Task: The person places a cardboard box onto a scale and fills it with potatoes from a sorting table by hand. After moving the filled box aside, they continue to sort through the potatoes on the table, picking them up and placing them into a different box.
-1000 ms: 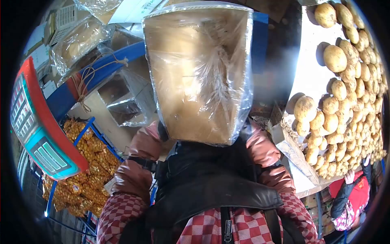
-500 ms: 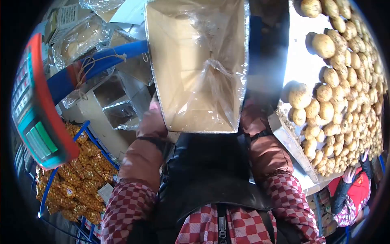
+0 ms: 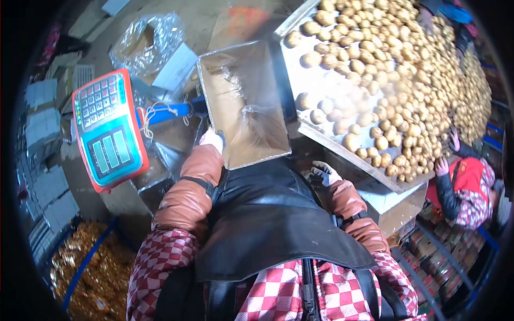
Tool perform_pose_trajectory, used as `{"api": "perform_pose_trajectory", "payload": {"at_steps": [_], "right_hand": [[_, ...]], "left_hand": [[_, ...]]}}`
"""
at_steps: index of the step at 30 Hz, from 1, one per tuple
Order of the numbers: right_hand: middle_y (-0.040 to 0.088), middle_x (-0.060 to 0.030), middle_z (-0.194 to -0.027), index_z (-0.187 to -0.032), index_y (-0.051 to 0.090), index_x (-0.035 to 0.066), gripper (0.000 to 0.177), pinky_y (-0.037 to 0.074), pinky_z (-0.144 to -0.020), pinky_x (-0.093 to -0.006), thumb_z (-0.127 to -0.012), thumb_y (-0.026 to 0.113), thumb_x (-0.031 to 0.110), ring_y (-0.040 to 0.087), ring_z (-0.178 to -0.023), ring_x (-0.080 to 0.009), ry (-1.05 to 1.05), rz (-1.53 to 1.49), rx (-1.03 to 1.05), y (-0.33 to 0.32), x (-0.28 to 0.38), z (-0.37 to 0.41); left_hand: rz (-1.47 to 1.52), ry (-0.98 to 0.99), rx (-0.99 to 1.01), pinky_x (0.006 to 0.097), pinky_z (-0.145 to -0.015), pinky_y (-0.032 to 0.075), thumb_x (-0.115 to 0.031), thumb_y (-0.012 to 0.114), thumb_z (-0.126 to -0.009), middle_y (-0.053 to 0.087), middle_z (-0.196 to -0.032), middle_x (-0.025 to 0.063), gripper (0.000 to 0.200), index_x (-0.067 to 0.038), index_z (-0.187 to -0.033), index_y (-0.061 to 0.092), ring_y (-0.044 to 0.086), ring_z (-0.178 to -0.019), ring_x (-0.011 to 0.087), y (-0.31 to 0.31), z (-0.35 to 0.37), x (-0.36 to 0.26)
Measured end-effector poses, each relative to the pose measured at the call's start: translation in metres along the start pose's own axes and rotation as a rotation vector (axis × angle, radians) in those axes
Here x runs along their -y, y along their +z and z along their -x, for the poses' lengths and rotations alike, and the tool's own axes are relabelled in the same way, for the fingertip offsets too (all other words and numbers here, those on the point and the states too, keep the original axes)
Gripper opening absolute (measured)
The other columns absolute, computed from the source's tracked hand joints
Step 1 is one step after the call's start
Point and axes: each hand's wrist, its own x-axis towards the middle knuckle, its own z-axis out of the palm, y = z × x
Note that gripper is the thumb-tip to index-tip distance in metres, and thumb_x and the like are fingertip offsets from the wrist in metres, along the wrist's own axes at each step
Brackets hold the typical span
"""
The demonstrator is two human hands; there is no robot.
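A cardboard box (image 3: pixel 243 136) lined with clear plastic stands in front of me, with only the liner visible inside. My left hand (image 3: pixel 212 140), in a pale glove, is closed on the box's left edge, its thumb over the rim. My right hand (image 3: pixel 325 173), in a pale glove with dark fingers, is apart from the box, below the near edge of the sorting table. Its fingers are loosely bent and apart, with nothing seen in them. Many potatoes (image 3: pixel 380 142) lie on that white table (image 3: pixel 297 69) to the right.
A red and teal scale display (image 3: pixel 112 128) stands left of the box on a blue post (image 3: pixel 179 109). Behind it are a plastic-wrapped carton (image 3: pixel 147 43) and stacked boxes (image 3: pixel 45 139). Netted bags (image 3: pixel 91 262) lie lower left. A co-worker's hands (image 3: pixel 444 160) are at the table's right side.
The box has gone farther from my body and lower. My right hand has let go of it and moved beside the table, while my left hand keeps hold. The view has shifted.
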Motion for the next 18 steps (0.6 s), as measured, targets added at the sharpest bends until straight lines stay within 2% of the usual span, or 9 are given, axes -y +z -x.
{"api": "perform_pose_trajectory", "payload": {"at_steps": [3, 5, 6, 8, 9, 11, 12, 14, 18], "right_hand": [[0.065, -0.0063, -0.106, -0.134, 0.053, 0.009, 0.042, 0.054, -0.076, -0.0376, -0.094, 0.066, 0.011, 0.064, -0.091, -0.0221, -0.086, -0.078, 0.006, -0.006, 0.000, 0.044], [0.065, -0.0065, -0.110, -0.135, 0.052, 0.006, 0.043, 0.053, -0.083, -0.0359, -0.096, 0.065, 0.015, 0.063, -0.098, -0.0214, -0.241, -0.080, -0.019, -0.022, -0.014, 0.052], [0.064, -0.0079, -0.114, -0.135, 0.051, 0.003, 0.043, 0.050, -0.091, -0.0327, -0.096, 0.064, 0.017, 0.061, -0.106, -0.0203, -0.308, 0.188, -0.089, -0.038, -0.021, 0.051], [0.064, -0.0087, -0.117, -0.135, 0.053, 0.003, 0.043, 0.049, -0.093, -0.0307, -0.096, 0.065, 0.019, 0.060, -0.108, -0.0182, -0.394, 0.187, -0.052, -0.053, -0.028, 0.060], [0.064, -0.0088, -0.118, -0.135, 0.052, 0.002, 0.044, 0.049, -0.093, -0.0309, -0.096, 0.065, 0.019, 0.060, -0.108, -0.0182, -0.405, 0.171, -0.055, -0.054, -0.026, 0.067], [0.064, -0.0090, -0.119, -0.135, 0.051, 0.002, 0.046, 0.049, -0.093, -0.0314, -0.096, 0.066, 0.020, 0.060, -0.108, -0.0183, -0.413, 0.147, -0.053, -0.051, -0.017, 0.089], [0.064, -0.0091, -0.120, -0.136, 0.051, 0.002, 0.047, 0.050, -0.093, -0.0317, -0.095, 0.066, 0.020, 0.061, -0.108, -0.0184, -0.414, 0.140, -0.047, -0.053, -0.009, 0.100], [0.064, -0.0100, -0.122, -0.138, 0.047, 0.000, 0.049, 0.051, -0.092, -0.0328, -0.096, 0.065, 0.017, 0.062, -0.106, -0.0188, -0.352, 0.099, 0.009, -0.040, 0.023, 0.133], [0.064, -0.0117, -0.121, -0.139, 0.045, -0.002, 0.046, 0.051, -0.093, -0.0323, -0.097, 0.061, 0.011, 0.063, -0.107, -0.0194, -0.350, 0.141, 0.028, -0.042, 0.073, 0.156]], "left_hand": [[0.041, -0.007, 0.029, 0.0432, -0.097, 0.049, -0.035, 0.054, -0.095, 0.066, -0.118, 0.0197, 0.046, -0.006, -0.129, 0.059, 0.063, -0.113, 0.0351, 0.016, -0.026, -0.019], [0.035, -0.012, 0.057, 0.0430, -0.097, 0.048, -0.034, 0.051, -0.096, 0.066, -0.120, 0.0199, 0.045, -0.005, -0.128, 0.060, 0.062, -0.114, 0.0349, 0.020, -0.039, -0.048], [-0.095, 0.029, 0.008, 0.0424, -0.097, 0.048, -0.034, 0.047, -0.098, 0.065, -0.122, 0.0194, 0.044, -0.005, -0.127, 0.061, 0.062, -0.114, 0.0347, 0.021, -0.034, -0.064], [-0.188, 0.048, 0.001, 0.0393, -0.100, 0.045, -0.040, 0.037, -0.102, 0.064, -0.127, 0.0159, 0.048, -0.007, -0.128, 0.061, 0.060, -0.118, 0.0329, 0.042, -0.057, -0.069], [-0.189, 0.064, -0.007, 0.0393, -0.100, 0.045, -0.040, 0.037, -0.102, 0.064, -0.127, 0.0159, 0.048, -0.007, -0.128, 0.061, 0.060, -0.118, 0.0329, 0.053, -0.072, -0.065], [-0.196, 0.065, -0.182, 0.0448, -0.088, 0.052, -0.041, 0.062, -0.088, 0.068, -0.115, 0.0159, 0.042, -0.011, -0.118, 0.065, 0.065, -0.105, 0.0363, 0.077, -0.098, -0.049], [-0.173, 0.048, -0.223, 0.0410, -0.093, 0.050, -0.045, 0.057, -0.093, 0.069, -0.114, 0.0147, 0.046, -0.011, -0.123, 0.063, 0.064, -0.107, 0.0344, 0.112, -0.155, -0.010], [-0.160, 0.019, -0.119, 0.0411, -0.093, 0.050, -0.045, 0.057, -0.093, 0.069, -0.115, 0.0145, 0.046, -0.011, -0.123, 0.064, 0.064, -0.107, 0.0341, 0.065, -0.100, -0.053], [-0.163, 0.002, -0.082, 0.0414, -0.092, 0.050, -0.044, 0.057, -0.093, 0.068, -0.116, 0.0140, 0.045, -0.012, -0.123, 0.064, 0.064, -0.108, 0.0333, 0.038, -0.052, -0.075]]}}
